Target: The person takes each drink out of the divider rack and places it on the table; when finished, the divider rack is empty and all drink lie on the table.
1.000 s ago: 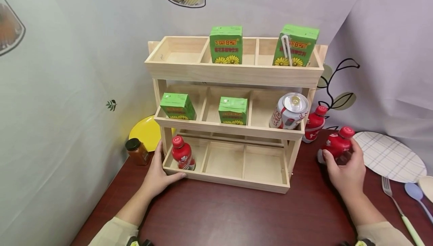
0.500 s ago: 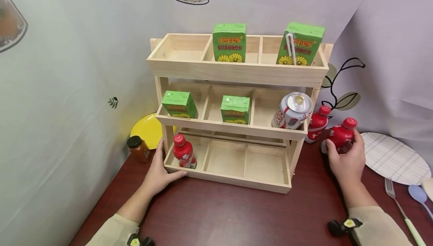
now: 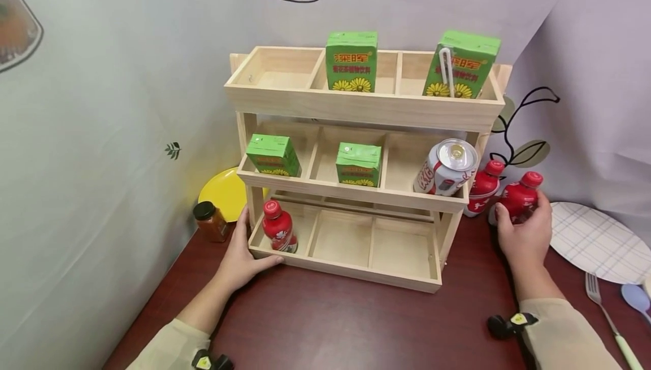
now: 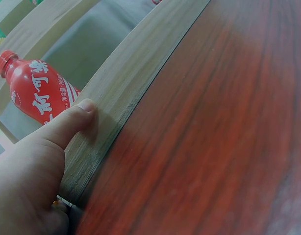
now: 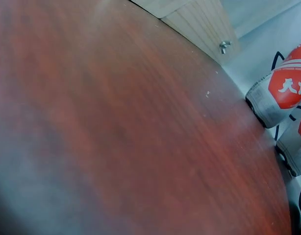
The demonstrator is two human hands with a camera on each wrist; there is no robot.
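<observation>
A three-tier wooden rack (image 3: pixel 363 104) stands on the table. My left hand (image 3: pixel 241 258) grips its lower left corner, thumb over the front rim and fingers along the side. Just behind that thumb, a red plastic bottle (image 3: pixel 278 227) stands upright in the bottom left compartment, and the left wrist view shows this bottle (image 4: pixel 37 88) too. Right of the rack, my right hand (image 3: pixel 526 237) holds a second red bottle (image 3: pixel 520 196) between thumb and fingers. Beside it stands another red bottle (image 3: pixel 483 189), close to the rack's leg.
Green drink cartons (image 3: pixel 351 64) stand on the top and middle tiers, with a silver can (image 3: pixel 447 168) at middle right. A yellow plate (image 3: pixel 224 189) and a brown jar (image 3: pixel 211 223) lie left. A checked plate (image 3: pixel 600 240), fork (image 3: pixel 594 288) and blue spoon (image 3: pixel 636 297) lie right.
My right hand has moved the held bottle slightly back toward the wall, level with the standing bottle. The left hand stays on the rack's corner. The head view has shifted slightly.
</observation>
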